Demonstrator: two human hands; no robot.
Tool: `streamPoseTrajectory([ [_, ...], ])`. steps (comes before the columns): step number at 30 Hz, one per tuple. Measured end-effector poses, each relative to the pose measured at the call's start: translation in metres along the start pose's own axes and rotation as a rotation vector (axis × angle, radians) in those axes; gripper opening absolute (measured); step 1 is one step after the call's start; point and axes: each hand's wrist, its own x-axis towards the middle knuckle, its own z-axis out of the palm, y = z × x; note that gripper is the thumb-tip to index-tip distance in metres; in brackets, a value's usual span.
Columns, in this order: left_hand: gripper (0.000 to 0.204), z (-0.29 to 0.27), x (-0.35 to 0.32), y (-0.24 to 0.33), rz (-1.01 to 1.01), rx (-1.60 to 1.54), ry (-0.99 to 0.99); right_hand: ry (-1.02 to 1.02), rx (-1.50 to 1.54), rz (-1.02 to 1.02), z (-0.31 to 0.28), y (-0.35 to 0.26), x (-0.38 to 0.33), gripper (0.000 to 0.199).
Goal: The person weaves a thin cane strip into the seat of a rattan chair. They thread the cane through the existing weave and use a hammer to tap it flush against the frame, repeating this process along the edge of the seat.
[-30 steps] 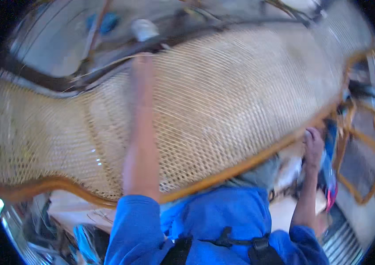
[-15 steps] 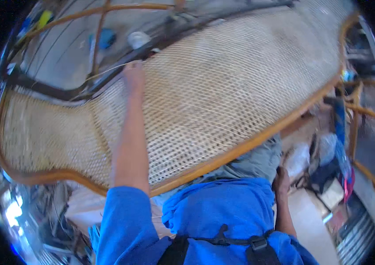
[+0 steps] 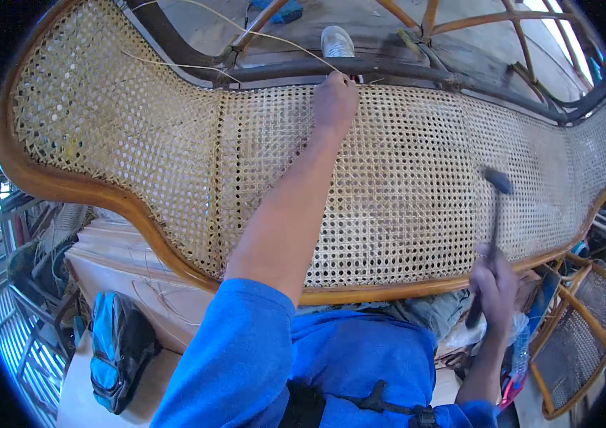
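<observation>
The woven cane panel (image 3: pixel 396 207) spreads across the view just beyond the person's blue shirt, its orange-brown wooden rim (image 3: pixel 381 293) curving along the near side and a dark rail (image 3: pixel 410 69) along the far side, which probably keep the weave taut. The left hand (image 3: pixel 336 102) is closed at that far edge, its fingertips seemingly pinching a loose cane strand (image 3: pixel 246 31), likely to steady it right where it meets the rail. The right hand (image 3: pixel 494 289) is wrapped around the handle of a hammer (image 3: pixel 496 214), gripped low with the head upward, presumably so the head has room to swing; whether that head touches the weave or hangs above it, I cannot tell. Counted, there are two hands, one hammer, one blue-and-black backpack (image 3: pixel 114 349) at lower left, one whitish shoe (image 3: pixel 336 41) beyond the rail and one smaller caned frame (image 3: pixel 574 335) at lower right; at least two lengths of loose cane show, though they may be one piece
</observation>
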Motion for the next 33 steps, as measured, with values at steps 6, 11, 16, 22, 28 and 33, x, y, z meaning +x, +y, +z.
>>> streamPoseTrajectory([
  [6, 0.021, 0.008, 0.002, 0.008, -0.043, 0.002, -0.041, -0.139, 0.018, 0.092, 0.079, -0.032, 0.13, 0.031],
  [11, 0.02, -0.002, 0.002, 0.013, -0.078, 0.024, -0.062, -0.051, -0.339, -0.117, 0.108, -0.033, 0.188, 0.038],
  [16, 0.02, 0.0, 0.002, 0.006, -0.072, 0.023, -0.05, -0.064, -0.205, -0.052, 0.119, -0.062, 0.189, 0.041],
  [22, 0.02, 0.004, 0.002, 0.01, -0.048, 0.048, -0.026, -0.055, -0.423, -0.105, 0.132, -0.038, 0.208, 0.043],
  [28, 0.02, 0.001, 0.002, 0.007, -0.039, 0.06, -0.033, -0.011, -0.225, -0.059, 0.128, -0.059, 0.189, 0.045],
  [33, 0.021, 0.004, 0.004, 0.009, -0.084, 0.083, -0.063, 0.003, -0.5, -0.213, 0.13, -0.044, 0.198, 0.043],
])
